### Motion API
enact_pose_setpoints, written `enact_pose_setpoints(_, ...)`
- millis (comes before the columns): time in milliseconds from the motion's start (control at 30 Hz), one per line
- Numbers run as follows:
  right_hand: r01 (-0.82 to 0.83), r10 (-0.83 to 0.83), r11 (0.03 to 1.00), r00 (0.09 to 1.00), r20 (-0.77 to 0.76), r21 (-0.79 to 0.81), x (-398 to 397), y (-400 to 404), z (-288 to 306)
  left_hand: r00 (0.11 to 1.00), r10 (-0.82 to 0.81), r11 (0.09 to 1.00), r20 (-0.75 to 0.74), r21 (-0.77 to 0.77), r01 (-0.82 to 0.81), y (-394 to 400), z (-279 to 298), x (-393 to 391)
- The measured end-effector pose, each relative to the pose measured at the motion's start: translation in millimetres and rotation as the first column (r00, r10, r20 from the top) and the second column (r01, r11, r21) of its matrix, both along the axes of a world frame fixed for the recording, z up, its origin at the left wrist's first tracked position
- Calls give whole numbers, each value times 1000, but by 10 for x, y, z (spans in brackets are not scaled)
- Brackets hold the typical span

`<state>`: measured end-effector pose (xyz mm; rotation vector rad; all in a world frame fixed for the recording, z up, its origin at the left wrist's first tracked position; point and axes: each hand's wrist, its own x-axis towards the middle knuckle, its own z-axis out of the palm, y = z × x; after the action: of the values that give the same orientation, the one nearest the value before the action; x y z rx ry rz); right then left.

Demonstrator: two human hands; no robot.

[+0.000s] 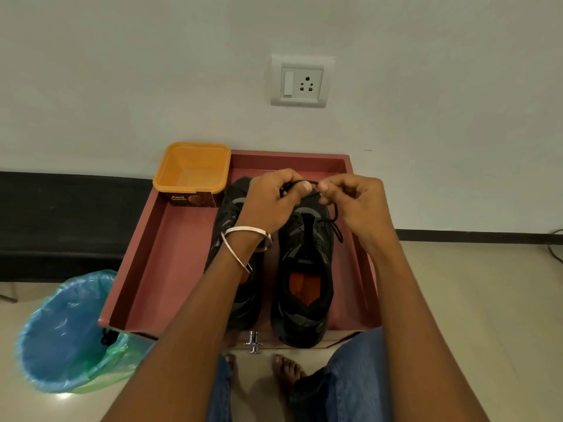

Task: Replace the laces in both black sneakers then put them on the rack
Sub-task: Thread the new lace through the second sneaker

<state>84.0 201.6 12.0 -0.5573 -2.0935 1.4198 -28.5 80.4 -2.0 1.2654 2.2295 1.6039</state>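
Both hands — left hand [271, 199], right hand [353, 202] — pinch the black lace [336, 222] above the right sneaker [304, 269] (far end of the pink tray [170, 239]); a slipped pinch could unthread it.

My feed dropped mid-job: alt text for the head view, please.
Both hands, left hand and right hand, pinch a black lace above the right-side black sneaker. A second sneaker sits beside it in a pink drawer holding an orange tub.
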Motion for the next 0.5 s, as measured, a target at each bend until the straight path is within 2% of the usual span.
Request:
enact_pose_setpoints(67,204,-211,971,976,-45,-124,47,100,-36,999,24,1000,21,-4,-24,-39,-5,-55)
enact_pose_setpoints(167,497,-533,785,846,4,-371,150,251,-95,997,71,997,32,28,-72,-111,-6,-159)
enact_pose_setpoints(233,617,-621,687,773,131,-384,214,313,-164,994,99,994,39,33,-101,-142,-2,-203)
enact_pose_setpoints(267,642,-616,680,762,199,-355,234,336,-205,993,108,993,47,30,-110,-149,0,-213)
enact_pose_setpoints(300,643,-588,702,766,259,-308,239,335,-229,992,114,993,52,27,-115,-147,-2,-213)
enact_pose_setpoints(367,569,-497,815,783,375,-109,231,319,-273,992,122,993,44,-1,-122,-129,-12,-188)
enact_pose_setpoints(433,394,-408,910,789,459,130,190,266,-238,994,112,992,18,-62,-111,-96,-25,-141)
enact_pose_setpoints(500,200,-266,961,864,427,193,135,189,-138,997,80,989,-6,-123,-80,-51,-36,-70)
